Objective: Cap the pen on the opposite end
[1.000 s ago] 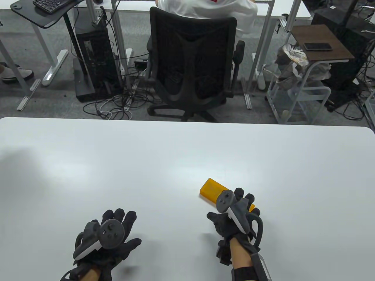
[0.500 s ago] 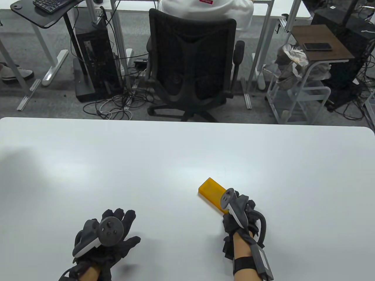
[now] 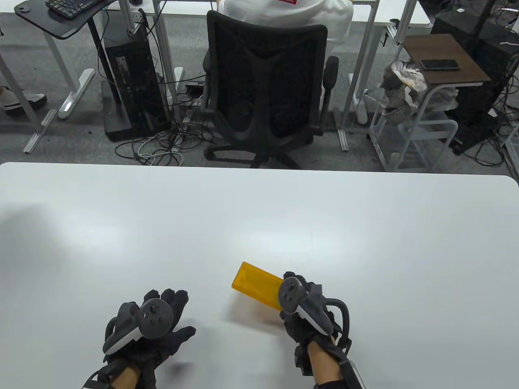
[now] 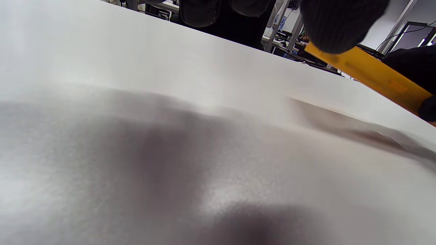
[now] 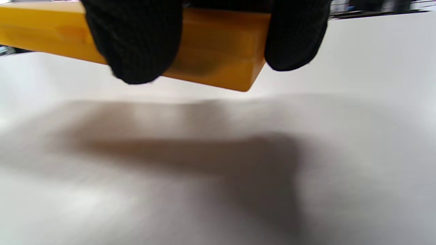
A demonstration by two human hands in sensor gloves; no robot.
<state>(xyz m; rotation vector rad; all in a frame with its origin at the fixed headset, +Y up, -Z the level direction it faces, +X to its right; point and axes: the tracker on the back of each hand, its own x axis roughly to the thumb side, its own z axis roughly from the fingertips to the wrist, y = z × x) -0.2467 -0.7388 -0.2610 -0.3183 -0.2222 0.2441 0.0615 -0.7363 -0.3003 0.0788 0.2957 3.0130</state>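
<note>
Fingers (image 5: 136, 44) of the right hand (image 3: 308, 320) wrap over one end of an orange case (image 3: 257, 286), grasping it clear of the table (image 3: 259, 210); the right wrist view shows its shadow below. The case points up and to the left from the hand, its free end slanting toward the table's middle. The right forearm enters from the bottom edge, tracker on the back of the hand. The left hand (image 3: 150, 328) lies released near the front edge, palm down, fingers spread, holding nothing, well apart from the case. No pen shows outside the case.
</note>
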